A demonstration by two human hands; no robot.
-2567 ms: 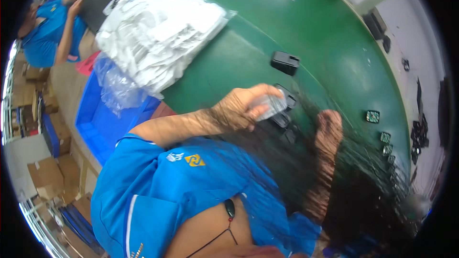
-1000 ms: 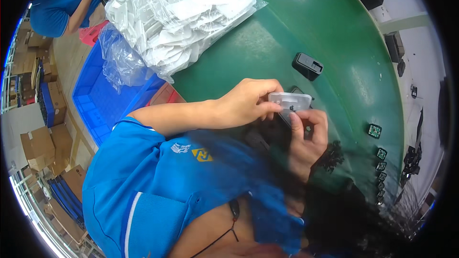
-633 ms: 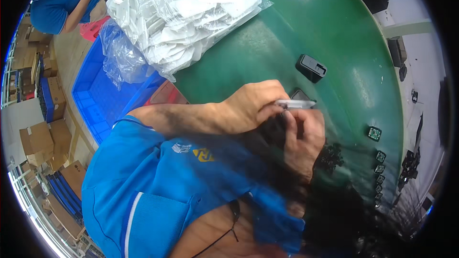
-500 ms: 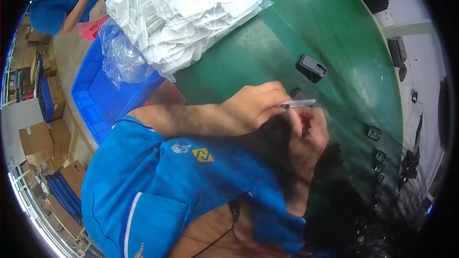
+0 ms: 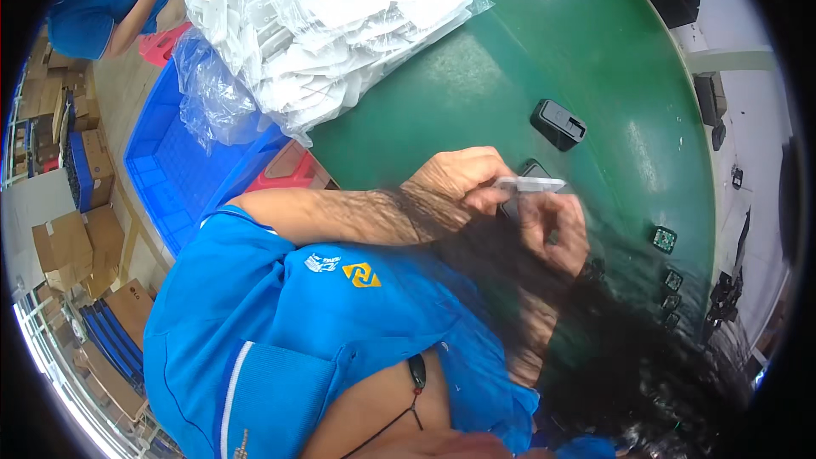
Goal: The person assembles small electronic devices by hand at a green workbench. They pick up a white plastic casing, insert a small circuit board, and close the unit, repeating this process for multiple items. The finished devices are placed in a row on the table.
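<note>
Between my hands, above the green table, a thin white plastic piece [image 5: 535,184] is held nearly edge-on. My left hand [image 5: 466,177] pinches its left end, with thumb and fingers closed. Just below the piece, the bent fingers of my right hand [image 5: 554,228] close against its lower edge. Loose dark hair crosses in front of my wrists and hides part of my fingers. A black plastic casing [image 5: 534,168] lies just behind the piece, partly covered by it. Farther back rests a second black casing [image 5: 559,122] with a recess on top.
A clear bag of white plastic pieces [image 5: 331,30] lies on the green table [image 5: 459,76]. Left of it stands a blue bin [image 5: 166,161] with crumpled plastic film. Small circuit boards [image 5: 664,239] line the right side. A co-worker's arm [image 5: 136,17] shows at far left.
The white piece stays between my hands, tilted slightly differently. My right-hand fingers have shifted a little beneath it. Hair has swung farther across my arms.
</note>
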